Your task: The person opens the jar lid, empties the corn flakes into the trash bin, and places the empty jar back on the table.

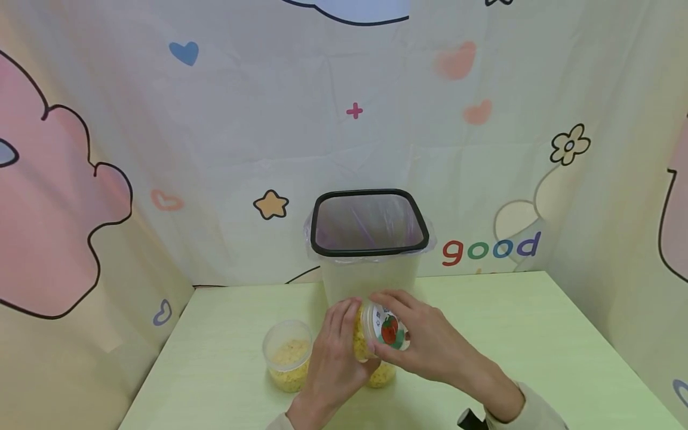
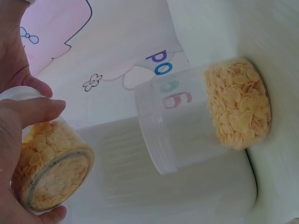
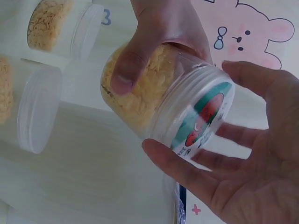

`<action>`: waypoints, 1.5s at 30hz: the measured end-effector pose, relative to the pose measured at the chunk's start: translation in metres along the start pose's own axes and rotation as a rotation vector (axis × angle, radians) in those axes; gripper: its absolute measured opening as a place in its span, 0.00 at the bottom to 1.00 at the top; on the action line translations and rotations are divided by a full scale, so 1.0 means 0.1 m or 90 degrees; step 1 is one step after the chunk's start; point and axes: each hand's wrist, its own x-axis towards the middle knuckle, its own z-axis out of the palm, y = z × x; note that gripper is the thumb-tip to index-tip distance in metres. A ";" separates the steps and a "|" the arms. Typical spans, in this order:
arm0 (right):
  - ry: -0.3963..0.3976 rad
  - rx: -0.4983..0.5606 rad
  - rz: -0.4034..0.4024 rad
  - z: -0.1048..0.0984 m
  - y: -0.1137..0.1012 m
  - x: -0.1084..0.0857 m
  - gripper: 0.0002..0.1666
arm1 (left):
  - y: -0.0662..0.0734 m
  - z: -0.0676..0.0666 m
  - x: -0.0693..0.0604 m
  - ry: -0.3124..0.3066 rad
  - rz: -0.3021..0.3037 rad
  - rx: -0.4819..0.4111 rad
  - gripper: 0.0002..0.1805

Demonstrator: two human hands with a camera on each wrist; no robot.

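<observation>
A clear plastic jar of yellow flakes (image 3: 154, 93) is tilted in my left hand (image 1: 335, 349), which grips its body, fingers on one side and thumb on the other. Around its lid (image 1: 389, 328), printed with a red fruit on white and green, curl the thumb and fingers of my right hand (image 1: 430, 337), touching the rim. The lid sits on the jar's mouth. A second jar of flakes (image 1: 290, 370) stands upright on the table, left of my left hand. Partly hidden behind my hands is a third jar (image 1: 382, 376).
Behind the hands stands a pale bin (image 1: 371, 278) with a black rim (image 1: 371, 252) and a thin liner bag folded over it. The light green table (image 1: 494, 334) meets a printed cloth backdrop (image 1: 242, 131). Near my right sleeve is a small dark object (image 1: 472, 420).
</observation>
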 end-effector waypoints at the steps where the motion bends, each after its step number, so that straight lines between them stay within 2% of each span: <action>1: -0.007 0.001 -0.017 -0.01 0.01 0.00 0.36 | 0.00 0.00 0.00 0.000 0.001 0.000 0.53; 6: -0.017 -0.029 -0.108 -0.02 0.06 -0.02 0.39 | -0.02 0.00 -0.01 0.004 0.001 0.002 0.52; 10: -0.012 -0.047 -0.187 -0.01 0.10 -0.02 0.41 | -0.03 0.00 -0.02 0.003 -0.001 -0.004 0.55; 13: -0.020 -0.060 -0.226 -0.01 0.11 -0.03 0.44 | -0.03 -0.01 -0.03 0.000 -0.003 -0.011 0.56; 18: -0.051 -0.058 -0.230 -0.02 0.11 -0.05 0.51 | -0.03 -0.02 -0.03 -0.001 -0.006 -0.019 0.57; 22: -0.037 -0.059 -0.233 -0.02 0.11 -0.06 0.51 | -0.03 -0.03 -0.02 -0.001 -0.009 -0.025 0.56; 24: -0.014 -0.062 -0.223 -0.01 0.10 -0.05 0.49 | -0.02 -0.03 -0.02 0.001 -0.010 -0.024 0.56; 26: 0.014 -0.071 -0.189 -0.01 0.08 -0.05 0.46 | -0.02 -0.02 -0.01 0.006 -0.009 -0.019 0.55; 32: 0.066 -0.088 -0.023 0.02 -0.01 -0.04 0.46 | -0.01 -0.01 0.00 0.013 -0.011 0.003 0.51; 35: 0.068 -0.086 0.030 0.04 -0.04 -0.02 0.46 | -0.01 -0.02 0.00 0.011 -0.011 0.011 0.50; 40: 0.063 -0.080 0.071 0.09 -0.05 -0.01 0.46 | -0.01 -0.02 0.00 0.008 -0.007 0.022 0.50; 45: 0.064 -0.065 0.057 0.11 -0.04 0.00 0.42 | -0.01 -0.01 0.00 0.004 -0.002 0.029 0.50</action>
